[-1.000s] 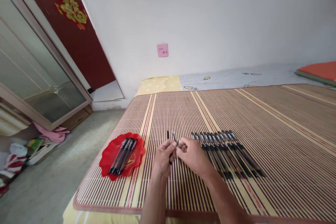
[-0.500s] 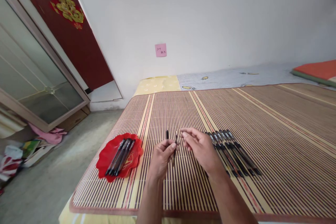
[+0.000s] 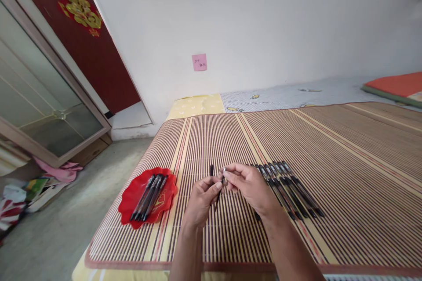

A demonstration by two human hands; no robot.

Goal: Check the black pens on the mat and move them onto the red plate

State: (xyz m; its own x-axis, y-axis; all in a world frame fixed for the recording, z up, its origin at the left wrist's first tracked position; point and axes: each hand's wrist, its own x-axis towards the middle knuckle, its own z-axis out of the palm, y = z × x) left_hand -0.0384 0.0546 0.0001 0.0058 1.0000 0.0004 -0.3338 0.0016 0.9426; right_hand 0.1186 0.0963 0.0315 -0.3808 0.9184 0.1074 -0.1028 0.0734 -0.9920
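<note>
Both my hands meet over a striped bamboo mat [image 3: 231, 140]. My left hand [image 3: 199, 199] is closed on a black pen [image 3: 211, 171] whose end sticks up above the fingers, with a thin dark part slanting down below them. My right hand [image 3: 250, 186] pinches a small silvery piece [image 3: 224, 170] right against the left fingers. A row of several black pens [image 3: 290, 189] lies on the mat just right of my right hand, partly hidden by it. To the left, a red plate [image 3: 132, 202] holds several more black pens [image 3: 148, 191].
The mat covers a bed against a white wall with a pink sticky note [image 3: 199, 62]. An orange cushion [image 3: 395, 84] lies at the far right. Left of the bed are bare floor, a glass-fronted cabinet [image 3: 39, 92], a red door [image 3: 92, 39] and clutter [image 3: 33, 184].
My right hand had opened and drawn slightly away from the left; now it is back against the left fingers, pinching the small piece. The view shifted slightly.
</note>
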